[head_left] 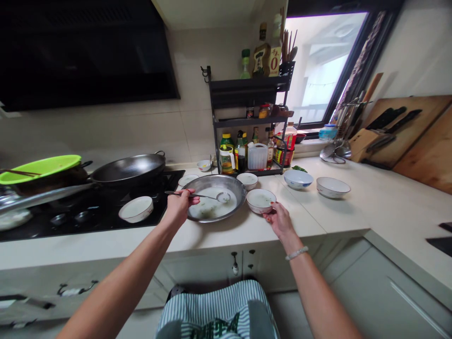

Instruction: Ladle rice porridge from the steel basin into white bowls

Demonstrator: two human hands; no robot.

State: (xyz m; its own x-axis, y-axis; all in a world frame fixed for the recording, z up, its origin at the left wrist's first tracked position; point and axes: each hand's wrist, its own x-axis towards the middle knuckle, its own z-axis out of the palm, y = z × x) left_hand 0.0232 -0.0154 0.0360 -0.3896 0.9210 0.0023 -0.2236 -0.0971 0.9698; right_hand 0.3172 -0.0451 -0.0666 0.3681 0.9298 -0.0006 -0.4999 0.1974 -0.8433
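Note:
My left hand [181, 205] is closed round the handle of a metal ladle [203, 195]. The ladle's round bowl hangs over a wide steel basin [241, 188] that holds a whitish liquid with green bits. To the right of the basin, my right hand [280, 219] grips the rim and side of a small white bowl [259, 207], its thumb at the rim. That bowl has a pale liquid with green flecks in it. Just behind it stands another filled bowl [247, 180], and a further bowl [188, 180] is partly hidden behind the basin.
A filled bowl [136, 209] sits on the black stove's edge, near a wok [129, 170] and a green strainer [42, 167]. Two more bowls, one bluish [298, 180] and one white [333, 188], stand to the right. A spice rack [250, 121] backs the counter.

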